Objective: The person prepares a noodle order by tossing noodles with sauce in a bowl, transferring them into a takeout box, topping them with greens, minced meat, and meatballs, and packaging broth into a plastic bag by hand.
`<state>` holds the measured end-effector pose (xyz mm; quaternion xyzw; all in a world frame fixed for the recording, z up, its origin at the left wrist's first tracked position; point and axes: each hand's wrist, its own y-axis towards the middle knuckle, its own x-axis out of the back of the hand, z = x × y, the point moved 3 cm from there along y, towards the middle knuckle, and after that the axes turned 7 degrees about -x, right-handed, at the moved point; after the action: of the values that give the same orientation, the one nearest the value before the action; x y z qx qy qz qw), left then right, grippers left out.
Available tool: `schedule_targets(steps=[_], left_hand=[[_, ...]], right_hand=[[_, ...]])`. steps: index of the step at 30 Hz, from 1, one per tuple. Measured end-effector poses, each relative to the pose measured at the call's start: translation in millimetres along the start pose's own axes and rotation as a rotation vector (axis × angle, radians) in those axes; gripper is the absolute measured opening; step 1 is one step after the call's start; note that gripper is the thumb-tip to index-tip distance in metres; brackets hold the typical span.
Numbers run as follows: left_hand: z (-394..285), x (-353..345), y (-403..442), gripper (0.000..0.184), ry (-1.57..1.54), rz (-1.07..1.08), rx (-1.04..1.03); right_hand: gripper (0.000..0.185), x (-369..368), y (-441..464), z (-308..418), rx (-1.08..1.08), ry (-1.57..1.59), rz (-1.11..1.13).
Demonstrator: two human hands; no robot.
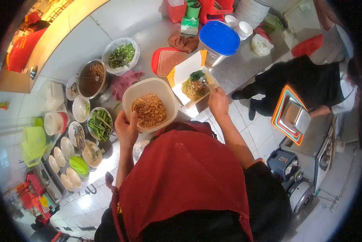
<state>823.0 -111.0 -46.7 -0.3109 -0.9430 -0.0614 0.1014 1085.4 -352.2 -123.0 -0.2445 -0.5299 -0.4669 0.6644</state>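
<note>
My left hand [127, 126] grips the near left rim of a square plastic container [172, 96], its thumb over the edge. Brown crumbly topping [149, 110] lies inside it. My right hand [218, 101] is closed round a metal spoon [203, 80], whose bowl is over an open paper food box [182, 68]. In the box are yellow noodles [193, 89], with dark green leaves [197, 75] and some brown topping on them. The box stands on the steel counter just right of the container.
Left of the container are a bowl of chopped greens [122, 55], a steel pot [91, 78] and a bowl of green stalks [100, 124]. A blue-lidded tub [219, 38] and a red-rimmed lid [169, 61] lie behind. At right a person carries stacked trays [289, 115].
</note>
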Motion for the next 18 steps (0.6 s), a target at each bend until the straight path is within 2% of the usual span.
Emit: schedule_targets(steps=[1,4,5,7,9,11,13,15,18], left_hand=[[-2,3,0,0.016,0.036,-0.026,-0.025],[-21,6,-1,0.016,0.007,-0.054,-0.066],[-28,6,2,0.016,0.016,-0.052,-0.068],[-48,8,6,0.017,-0.008,-0.042,-0.16],[-77,7,18,0.016,0.051,-0.011,-0.183],[-105,2,32,0.015,0.148,0.055,-0.177],[-122,-3,49,0.012,0.092,0.05,-0.181],[-129,-6,77,0.01,-0.111,0.044,-0.193],[-124,-10,124,0.009,-0.165,-0.017,-0.152]], right_hand=[[0.035,11,0,6,0.002,0.007,0.001],[0.034,59,8,29,0.064,0.512,-0.152],[0.034,79,12,45,0.06,0.52,-0.151],[0.033,123,20,86,0.157,0.818,0.072],[0.034,149,28,125,0.425,0.714,0.334],[0.035,150,35,157,0.505,0.633,0.263],[0.036,160,48,176,0.602,0.557,0.164],[0.037,182,62,184,0.62,0.772,-0.028],[0.031,203,77,162,0.542,0.866,-0.046]])
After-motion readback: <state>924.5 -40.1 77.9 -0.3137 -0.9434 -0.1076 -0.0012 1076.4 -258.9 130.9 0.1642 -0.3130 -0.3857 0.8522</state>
